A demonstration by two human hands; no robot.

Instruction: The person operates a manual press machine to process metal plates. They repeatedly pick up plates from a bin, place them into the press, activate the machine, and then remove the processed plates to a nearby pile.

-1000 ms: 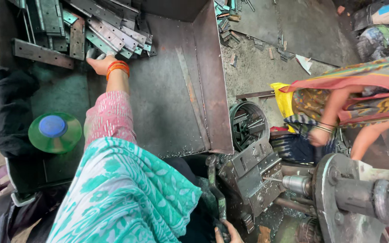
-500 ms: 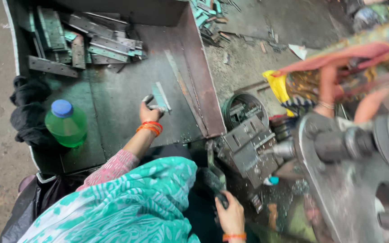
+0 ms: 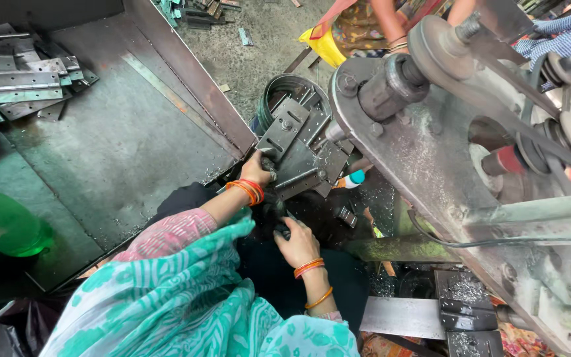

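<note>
Mid-frame, the left hand closes on the machine's grey metal fixture; just below, the right hand grips a dark lever. A green bottle sits at left.

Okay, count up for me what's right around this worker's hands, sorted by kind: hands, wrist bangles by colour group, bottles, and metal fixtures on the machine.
Worker's own hands: 2, left hand and right hand
Orange-red bangle groups: 2, left wrist bangles, right wrist bangles
Green bottle: 1
Metal fixture under the left hand: 1
Total: 6

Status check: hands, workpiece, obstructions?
Left hand on the jig. Right hand grips a dark handle. Metal plates piled far-left in tray. Nothing blocking.
</note>
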